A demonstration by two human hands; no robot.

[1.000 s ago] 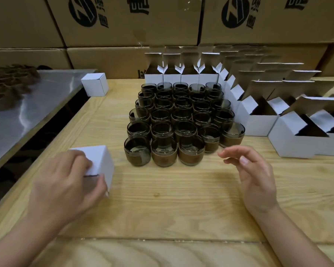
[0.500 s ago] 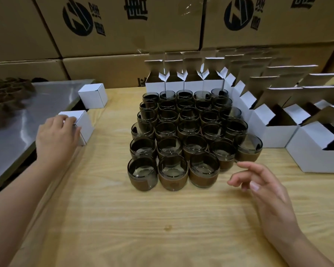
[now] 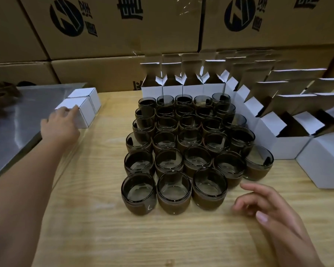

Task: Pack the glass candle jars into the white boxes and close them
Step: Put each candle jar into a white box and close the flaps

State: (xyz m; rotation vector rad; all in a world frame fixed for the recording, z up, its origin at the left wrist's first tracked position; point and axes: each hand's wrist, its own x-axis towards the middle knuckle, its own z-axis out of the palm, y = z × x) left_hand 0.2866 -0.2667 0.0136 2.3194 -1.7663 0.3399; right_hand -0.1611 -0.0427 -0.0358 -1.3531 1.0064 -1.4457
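Closed white box [image 3: 81, 112] now pushed against a second box [image 3: 86, 93].
Left hand [image 3: 60, 128] fingers lie on its near corner, grip unclear; right hand [image 3: 274, 214] fingers released, glass candle jars [image 3: 181, 151] just beyond them on the worktop [image 3: 123, 237].

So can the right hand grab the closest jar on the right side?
Probably yes. The right hand hovers open just beside the front right jar, with only bare table between them and nothing covering its top.

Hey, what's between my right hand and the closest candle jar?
Nothing but a short strip of bare wooden table: the head view shows the right hand open and apart from the front-right jar.
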